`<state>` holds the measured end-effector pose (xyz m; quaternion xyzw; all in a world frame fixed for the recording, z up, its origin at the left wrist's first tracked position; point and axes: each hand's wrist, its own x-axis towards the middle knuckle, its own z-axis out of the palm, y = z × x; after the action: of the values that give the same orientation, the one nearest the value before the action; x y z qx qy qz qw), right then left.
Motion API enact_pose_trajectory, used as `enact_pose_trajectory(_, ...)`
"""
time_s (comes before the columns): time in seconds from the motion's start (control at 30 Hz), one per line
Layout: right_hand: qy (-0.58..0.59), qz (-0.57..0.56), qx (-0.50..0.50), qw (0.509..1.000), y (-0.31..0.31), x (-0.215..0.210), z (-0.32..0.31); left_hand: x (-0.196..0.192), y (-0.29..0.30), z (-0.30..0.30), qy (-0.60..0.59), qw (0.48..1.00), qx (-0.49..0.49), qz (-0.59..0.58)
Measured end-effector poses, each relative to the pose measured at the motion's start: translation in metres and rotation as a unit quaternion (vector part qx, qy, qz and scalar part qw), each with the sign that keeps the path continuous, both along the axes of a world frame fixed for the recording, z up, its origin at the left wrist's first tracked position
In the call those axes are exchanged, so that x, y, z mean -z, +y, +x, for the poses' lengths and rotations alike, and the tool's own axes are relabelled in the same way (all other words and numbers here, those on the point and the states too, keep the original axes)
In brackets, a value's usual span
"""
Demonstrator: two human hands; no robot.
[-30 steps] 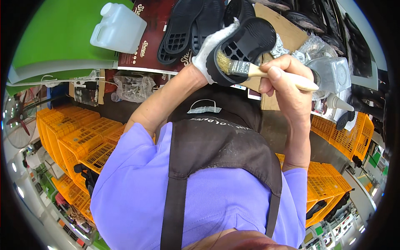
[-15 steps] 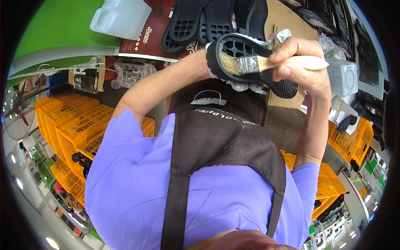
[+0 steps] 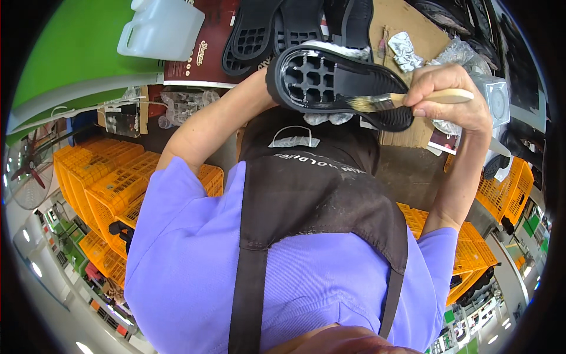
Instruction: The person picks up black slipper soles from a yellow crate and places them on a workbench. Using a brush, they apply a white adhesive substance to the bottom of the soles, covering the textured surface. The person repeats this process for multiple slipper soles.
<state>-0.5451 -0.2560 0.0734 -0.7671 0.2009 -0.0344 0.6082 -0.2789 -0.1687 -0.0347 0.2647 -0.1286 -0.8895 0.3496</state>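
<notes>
A black shoe sole [image 3: 348,82], with a grid of square hollows at its wide left end, is held up over the bench edge. My left hand [image 3: 343,49] supports it from beneath; white, glove-like material shows along its far and near edges, and most of the fingers are hidden. The grid glistens wet. In my right hand [image 3: 449,97], closed around the pale wooden handle, is a paintbrush [image 3: 377,103]. Its bristles touch the sole's inner face near the middle, pointing left. Behind lie several more black soles [image 3: 253,41].
A translucent white jug [image 3: 165,29] stands on the green surface at the far left. Brown cardboard [image 3: 407,20], crumpled plastic [image 3: 454,54] and a clear square container [image 3: 496,100] lie at the right. Orange crates [image 3: 127,192] are stacked left, with others [image 3: 504,192] right.
The brush has moved right, from the gridded end to the sole's middle. My right hand has shifted right, and the sole has moved left and is turned flatter toward view.
</notes>
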Motion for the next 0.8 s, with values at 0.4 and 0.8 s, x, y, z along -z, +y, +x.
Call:
enact_pose_trajectory(0.4, -0.321, -0.035, 0.433, 0.841, 0.048, 0.015, 0.001, -0.043, -0.019, -0.04, -0.225, 0.761, -0.343, -0.502)
enact_pose_trajectory(0.8, -0.244, -0.066, 0.53, 0.81, 0.093, 0.011, 0.086, -0.029, -0.014, -0.04, -0.351, 0.778, -0.176, -0.491)
